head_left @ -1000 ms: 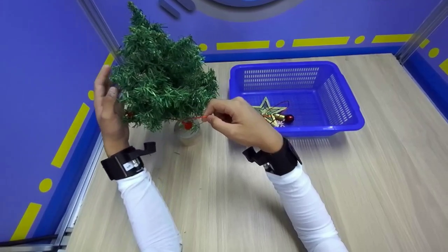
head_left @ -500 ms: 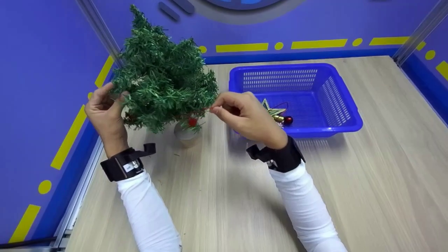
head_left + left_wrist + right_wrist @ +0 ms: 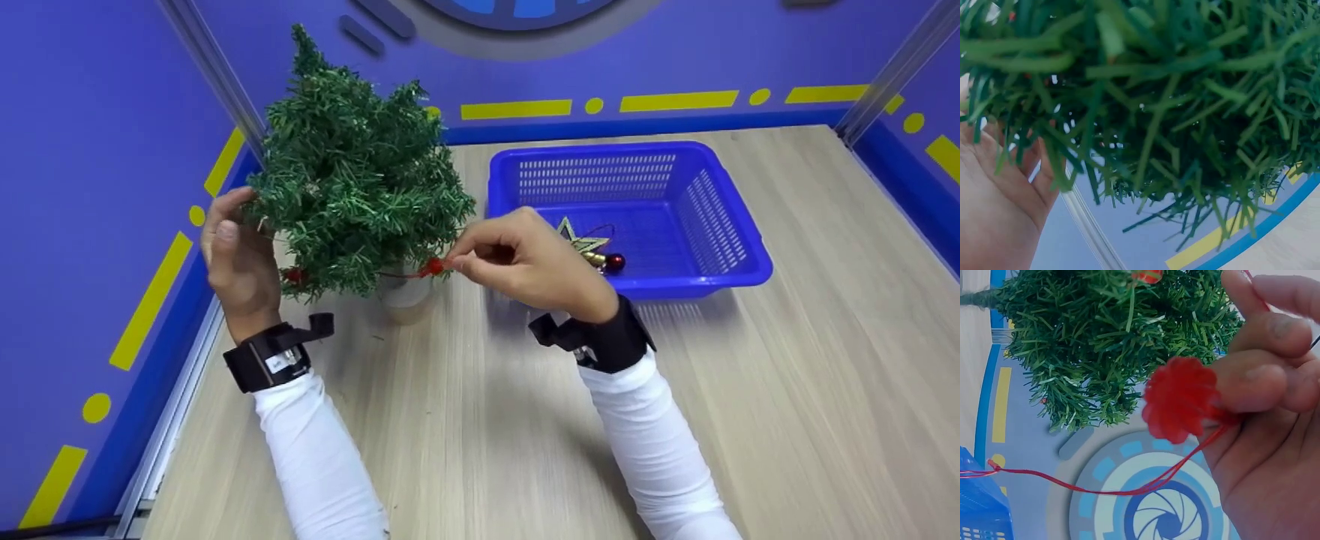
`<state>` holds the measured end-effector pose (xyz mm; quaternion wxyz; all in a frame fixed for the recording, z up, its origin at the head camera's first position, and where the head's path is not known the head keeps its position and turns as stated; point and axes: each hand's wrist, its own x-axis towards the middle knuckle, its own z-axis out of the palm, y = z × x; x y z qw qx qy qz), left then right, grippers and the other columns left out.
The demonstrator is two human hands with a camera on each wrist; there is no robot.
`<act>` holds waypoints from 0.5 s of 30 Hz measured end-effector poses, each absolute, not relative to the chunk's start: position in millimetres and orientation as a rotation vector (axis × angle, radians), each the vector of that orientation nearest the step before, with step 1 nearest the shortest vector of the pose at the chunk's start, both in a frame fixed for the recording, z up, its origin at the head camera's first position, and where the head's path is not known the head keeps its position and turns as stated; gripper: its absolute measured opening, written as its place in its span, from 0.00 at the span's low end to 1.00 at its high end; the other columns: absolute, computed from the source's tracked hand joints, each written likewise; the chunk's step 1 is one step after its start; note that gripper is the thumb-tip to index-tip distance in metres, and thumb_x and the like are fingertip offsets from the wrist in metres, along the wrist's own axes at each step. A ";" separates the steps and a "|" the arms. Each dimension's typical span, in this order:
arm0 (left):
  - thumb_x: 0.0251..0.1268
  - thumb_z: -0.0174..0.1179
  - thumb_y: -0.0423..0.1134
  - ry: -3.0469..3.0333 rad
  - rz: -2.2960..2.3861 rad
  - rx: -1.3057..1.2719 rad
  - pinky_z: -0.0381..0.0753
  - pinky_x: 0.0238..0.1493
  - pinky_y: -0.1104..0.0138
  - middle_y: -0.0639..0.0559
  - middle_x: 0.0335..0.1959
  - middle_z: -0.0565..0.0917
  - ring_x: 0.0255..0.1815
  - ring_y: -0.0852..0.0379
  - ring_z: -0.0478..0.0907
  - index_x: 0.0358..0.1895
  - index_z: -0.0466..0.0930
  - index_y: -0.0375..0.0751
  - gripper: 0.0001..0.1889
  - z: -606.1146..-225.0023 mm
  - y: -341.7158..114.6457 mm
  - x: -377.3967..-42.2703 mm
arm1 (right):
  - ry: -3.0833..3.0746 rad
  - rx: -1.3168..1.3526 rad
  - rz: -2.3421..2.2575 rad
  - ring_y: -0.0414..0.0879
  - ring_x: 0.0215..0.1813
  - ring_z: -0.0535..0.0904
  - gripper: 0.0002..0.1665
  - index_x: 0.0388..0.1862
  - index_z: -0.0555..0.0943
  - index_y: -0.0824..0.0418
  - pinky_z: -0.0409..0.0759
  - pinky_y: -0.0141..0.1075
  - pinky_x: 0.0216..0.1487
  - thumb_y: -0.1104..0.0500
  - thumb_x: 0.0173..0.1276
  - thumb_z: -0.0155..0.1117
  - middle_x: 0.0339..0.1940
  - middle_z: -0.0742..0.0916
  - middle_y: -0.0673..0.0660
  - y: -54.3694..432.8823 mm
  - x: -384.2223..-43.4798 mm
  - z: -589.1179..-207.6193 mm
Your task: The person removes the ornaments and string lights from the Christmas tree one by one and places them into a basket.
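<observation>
A small green tinsel Christmas tree (image 3: 360,180) stands on a pale round base (image 3: 407,300) at the left of the table. My left hand (image 3: 244,259) is at its left side, thumb raised, other fingers partly hidden behind the branches. At the lower right branches, my right hand (image 3: 532,262) pinches a thin red cord between thumb and index finger. A red ornament (image 3: 435,266) is right at these fingertips. In the right wrist view a red scalloped ornament (image 3: 1182,399) with a trailing red cord (image 3: 1084,489) shows large beside the fingers. Another red ornament (image 3: 295,276) sits among the lower left branches.
A blue plastic basket (image 3: 720,217) stands right of the tree. It holds a gold star ornament (image 3: 589,241), a dark red ball (image 3: 615,262) and other small decorations. Blue panels (image 3: 97,187) border the table at the left and back.
The left fingers closed toward a branch, then loosened and spread again. The right hand drew the cord up toward the branches, then down; the red ornament is now closer to its fingertips.
</observation>
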<state>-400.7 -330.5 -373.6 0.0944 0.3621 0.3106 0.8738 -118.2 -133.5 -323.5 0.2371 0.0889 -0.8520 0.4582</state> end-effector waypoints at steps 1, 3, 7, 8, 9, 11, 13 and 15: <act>0.55 0.73 0.47 0.959 2.588 1.046 0.71 0.45 0.63 0.45 0.47 0.79 0.45 0.53 0.74 0.50 0.84 0.33 0.24 -374.2 -330.9 -400.6 | -2.354 0.265 1.266 0.39 0.18 0.64 0.08 0.40 0.90 0.54 0.60 0.31 0.22 0.59 0.74 0.64 0.22 0.80 0.46 -134.2 -118.0 -322.9; 0.58 0.71 0.48 1.016 2.586 0.977 0.71 0.45 0.64 0.47 0.43 0.78 0.44 0.54 0.74 0.50 0.84 0.34 0.23 -374.9 -330.6 -400.6 | -2.395 0.319 1.281 0.38 0.18 0.64 0.09 0.42 0.91 0.53 0.61 0.30 0.21 0.59 0.73 0.64 0.23 0.82 0.46 -135.8 -117.7 -322.1; 0.71 0.62 0.48 1.076 2.596 0.844 0.73 0.49 0.63 0.51 0.35 0.78 0.41 0.56 0.74 0.45 0.83 0.37 0.16 -376.6 -324.9 -402.5 | -2.491 0.428 1.316 0.37 0.18 0.65 0.10 0.44 0.91 0.53 0.63 0.29 0.21 0.60 0.73 0.64 0.26 0.85 0.46 -142.4 -119.3 -321.4; 0.75 0.57 0.46 1.076 2.605 0.812 0.72 0.49 0.64 0.52 0.33 0.78 0.40 0.57 0.74 0.42 0.82 0.37 0.14 -377.7 -322.9 -403.4 | -2.522 0.450 1.303 0.36 0.19 0.65 0.10 0.44 0.91 0.53 0.64 0.29 0.22 0.60 0.73 0.64 0.27 0.85 0.46 -145.1 -120.3 -321.8; 0.78 0.53 0.44 1.106 2.611 0.781 0.72 0.49 0.65 0.53 0.32 0.78 0.39 0.58 0.74 0.39 0.81 0.38 0.13 -379.4 -321.6 -403.9 | -2.554 0.467 1.288 0.35 0.20 0.66 0.10 0.44 0.91 0.53 0.65 0.28 0.23 0.60 0.73 0.63 0.28 0.86 0.45 -148.3 -121.9 -322.4; 0.80 0.47 0.40 1.168 2.608 0.726 0.71 0.46 0.66 0.55 0.27 0.74 0.35 0.60 0.72 0.36 0.77 0.40 0.13 -384.5 -319.5 -406.2 | -2.607 0.497 1.243 0.34 0.21 0.67 0.10 0.44 0.91 0.53 0.65 0.28 0.25 0.59 0.73 0.63 0.27 0.85 0.45 -154.9 -125.0 -323.8; 0.79 0.45 0.39 1.283 2.574 0.646 0.69 0.41 0.68 0.58 0.24 0.71 0.29 0.62 0.69 0.36 0.75 0.43 0.12 -390.0 -319.4 -407.4 | -2.639 0.520 1.208 0.33 0.22 0.67 0.11 0.44 0.91 0.54 0.66 0.28 0.26 0.58 0.74 0.62 0.27 0.84 0.45 -160.6 -127.6 -325.4; 0.78 0.48 0.44 1.493 2.459 0.554 0.68 0.42 0.69 0.60 0.26 0.71 0.30 0.64 0.69 0.40 0.75 0.46 0.09 -395.8 -322.4 -406.9 | -2.632 0.542 1.219 0.34 0.22 0.66 0.11 0.44 0.91 0.55 0.65 0.28 0.26 0.58 0.74 0.62 0.26 0.83 0.46 -163.5 -128.6 -326.0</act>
